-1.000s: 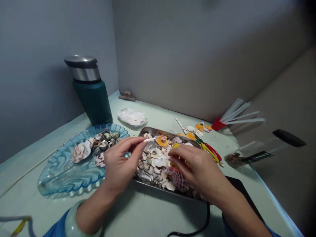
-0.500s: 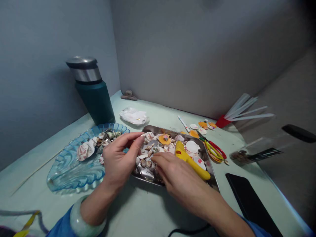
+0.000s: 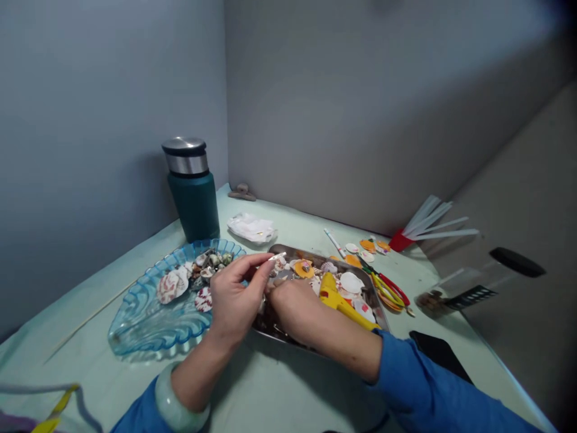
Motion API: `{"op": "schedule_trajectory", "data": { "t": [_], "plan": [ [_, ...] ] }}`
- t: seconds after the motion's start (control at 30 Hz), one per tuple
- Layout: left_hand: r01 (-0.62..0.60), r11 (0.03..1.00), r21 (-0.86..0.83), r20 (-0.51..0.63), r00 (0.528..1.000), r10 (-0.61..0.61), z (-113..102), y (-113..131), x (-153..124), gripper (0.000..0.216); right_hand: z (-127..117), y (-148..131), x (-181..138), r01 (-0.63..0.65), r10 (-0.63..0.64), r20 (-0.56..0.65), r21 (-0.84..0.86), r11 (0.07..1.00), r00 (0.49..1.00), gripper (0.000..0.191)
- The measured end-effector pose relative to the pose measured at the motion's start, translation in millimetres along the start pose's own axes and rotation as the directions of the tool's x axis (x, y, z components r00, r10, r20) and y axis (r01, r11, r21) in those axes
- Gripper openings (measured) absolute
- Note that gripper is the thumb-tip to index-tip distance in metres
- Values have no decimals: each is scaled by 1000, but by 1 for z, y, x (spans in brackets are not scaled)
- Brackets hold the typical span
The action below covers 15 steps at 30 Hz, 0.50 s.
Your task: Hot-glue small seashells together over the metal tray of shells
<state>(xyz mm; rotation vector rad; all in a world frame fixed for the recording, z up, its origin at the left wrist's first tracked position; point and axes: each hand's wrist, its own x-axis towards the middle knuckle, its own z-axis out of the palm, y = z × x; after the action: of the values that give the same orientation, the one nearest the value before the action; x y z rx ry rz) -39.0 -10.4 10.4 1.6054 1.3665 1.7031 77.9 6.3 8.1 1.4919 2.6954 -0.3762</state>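
Note:
My left hand (image 3: 238, 297) is closed in a pinch on a small white shell piece (image 3: 277, 257), held above the left side of a metal tray (image 3: 383, 316). My right hand (image 3: 297, 307) reaches over the tray's near side with its fingers curled, close to my left fingertips. What those fingers grip, if anything, is hidden. Under and beyond my hands the tray holds several shells, among them a white scallop shell (image 3: 351, 282) and an orange shell (image 3: 303, 269). A yellow glue gun (image 3: 336, 294) lies across the tray, right of my right hand.
Left stands a blue glass dish (image 3: 148, 325) with shells, and behind it a teal bottle (image 3: 193, 204). At right are red-handled pliers (image 3: 392, 288), a red cup (image 3: 400, 240) of glue sticks, a clear jar (image 3: 455, 288) on its side and a black phone (image 3: 439, 355).
My right hand has moved left towards my left hand, its fingers now more curled and hidden. The left hand still pinches the shell piece. The camera view has shifted.

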Motion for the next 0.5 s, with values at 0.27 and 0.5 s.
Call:
{"op": "schedule_trajectory", "data": {
  "t": [0.27,0.5],
  "plan": [
    [-51,999,4,50,997,51,0,3,-3,10,-40,25,-66,69,114,-311,521,851,943,18],
    [-185,983,3,188,965,181,8,4,-11,8,-35,31,-77,181,256,-117,953,-243,960,18]
  ]
}}
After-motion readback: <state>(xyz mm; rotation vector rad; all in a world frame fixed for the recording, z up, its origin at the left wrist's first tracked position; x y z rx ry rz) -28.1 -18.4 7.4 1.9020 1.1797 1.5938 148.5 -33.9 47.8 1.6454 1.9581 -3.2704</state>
